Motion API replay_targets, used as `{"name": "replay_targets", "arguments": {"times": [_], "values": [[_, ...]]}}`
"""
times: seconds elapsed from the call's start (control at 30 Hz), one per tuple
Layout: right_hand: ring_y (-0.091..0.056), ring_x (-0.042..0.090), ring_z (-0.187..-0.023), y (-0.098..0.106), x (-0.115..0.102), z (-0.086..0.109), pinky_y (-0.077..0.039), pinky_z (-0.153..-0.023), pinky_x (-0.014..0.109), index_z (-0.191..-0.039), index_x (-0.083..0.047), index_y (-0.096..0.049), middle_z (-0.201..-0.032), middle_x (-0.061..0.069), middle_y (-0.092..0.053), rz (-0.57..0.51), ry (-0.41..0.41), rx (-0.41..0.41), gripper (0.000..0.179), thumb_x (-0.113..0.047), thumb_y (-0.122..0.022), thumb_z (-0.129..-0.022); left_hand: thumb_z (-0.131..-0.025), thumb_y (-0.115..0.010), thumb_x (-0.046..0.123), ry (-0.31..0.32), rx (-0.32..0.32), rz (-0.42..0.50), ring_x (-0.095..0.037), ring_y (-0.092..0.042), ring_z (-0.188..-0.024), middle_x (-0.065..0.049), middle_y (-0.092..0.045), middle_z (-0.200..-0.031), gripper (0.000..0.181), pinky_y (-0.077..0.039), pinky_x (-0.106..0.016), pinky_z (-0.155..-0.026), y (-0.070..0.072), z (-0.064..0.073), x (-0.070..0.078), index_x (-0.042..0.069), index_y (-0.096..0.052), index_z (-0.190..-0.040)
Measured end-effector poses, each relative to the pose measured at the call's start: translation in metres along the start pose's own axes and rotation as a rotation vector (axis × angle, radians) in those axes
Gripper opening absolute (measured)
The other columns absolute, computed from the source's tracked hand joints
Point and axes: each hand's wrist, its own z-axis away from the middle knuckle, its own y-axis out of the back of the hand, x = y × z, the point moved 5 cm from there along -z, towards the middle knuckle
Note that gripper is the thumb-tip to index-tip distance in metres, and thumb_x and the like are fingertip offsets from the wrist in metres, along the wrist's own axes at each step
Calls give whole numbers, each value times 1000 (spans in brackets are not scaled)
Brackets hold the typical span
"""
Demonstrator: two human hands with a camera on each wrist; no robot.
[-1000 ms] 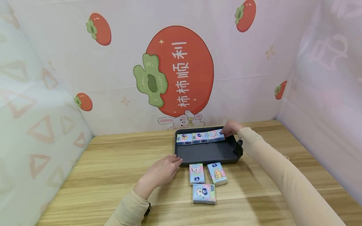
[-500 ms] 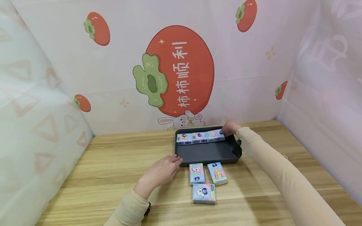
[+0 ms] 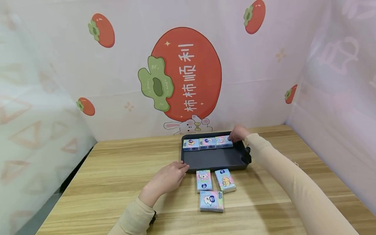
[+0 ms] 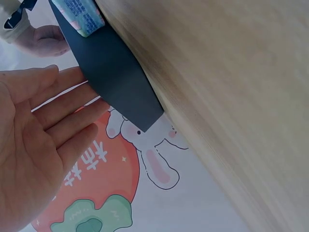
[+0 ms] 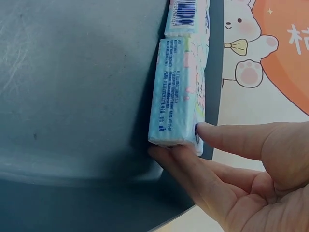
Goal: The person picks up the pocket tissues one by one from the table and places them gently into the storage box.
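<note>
With our right hand (image 3: 239, 133) we are pinching the outer end of the right-hand pack (image 3: 224, 141), which is lying in the dark tray (image 3: 212, 160), in a row with the middle pack (image 3: 207, 143) and the left pack (image 3: 191, 144) near the far wall. Our left hand (image 3: 168, 178) is resting, fingers extended, at the tray's near left corner. We are probably standing about halfway: three packs are sitting inside, while the lengthwise pack (image 3: 204, 180), the slanted pack (image 3: 225, 180) and the crosswise pack (image 3: 211, 201) are lying outside on the tabletop (image 3: 123, 169).

Blue cartoon-printed packs (image 3: 211, 201), grey tray (image 3: 211, 159)
</note>
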Motion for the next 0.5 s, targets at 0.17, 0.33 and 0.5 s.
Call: {"name": "replay_targets", "arguments": {"times": [0.17,0.33,0.5], "values": [[-68,21,-75,-1,3,-9,-61,-73,30,-101,14,-64,-96,21,-68,0,24,-19,28,-2,-71,-80,-95,-55,18,3,3,-1,-25,-59,-118,-12,-64,-123,31,-47,-37,-104,0,0,1,4,-64,-122],[-70,23,-81,-2,5,-6,-60,-79,33,-104,14,-63,-101,22,-68,24,20,12,28,-2,-69,-81,-96,-55,19,11,0,-2,-25,-58,-118,-11,-64,-123,32,-47,-37,-104,-1,0,2,5,-63,-123],[-70,25,-83,-2,4,0,-59,-83,36,-104,13,-64,-101,22,-68,39,50,45,27,-2,-68,-82,-96,-55,19,20,-10,-3,-25,-58,-119,-11,-64,-124,32,-48,-37,-103,-1,0,3,5,-63,-123]]}}
